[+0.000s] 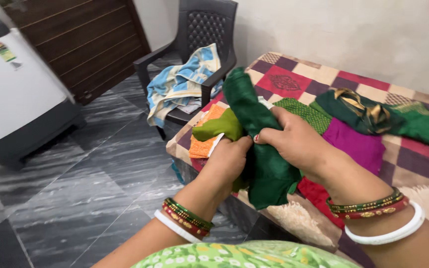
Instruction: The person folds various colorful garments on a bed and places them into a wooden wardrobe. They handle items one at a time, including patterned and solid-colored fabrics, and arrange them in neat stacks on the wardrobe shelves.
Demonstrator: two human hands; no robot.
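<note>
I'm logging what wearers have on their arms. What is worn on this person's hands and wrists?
Both forearms are bare, with no sleeves or gloves. The left hand has a wrist stack of green, gold-patterned red and plain white bangles. The right hand wears a similar set. One fingernail looks painted red.

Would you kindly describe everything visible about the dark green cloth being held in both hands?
The dark green cloth is a soft, plain woven fabric, bunched and creased. One end sticks up above the hands; the rest hangs over the edge of the bed's checked cover. The left hand and right hand both grip it at its middle, above other folded clothes.
</note>
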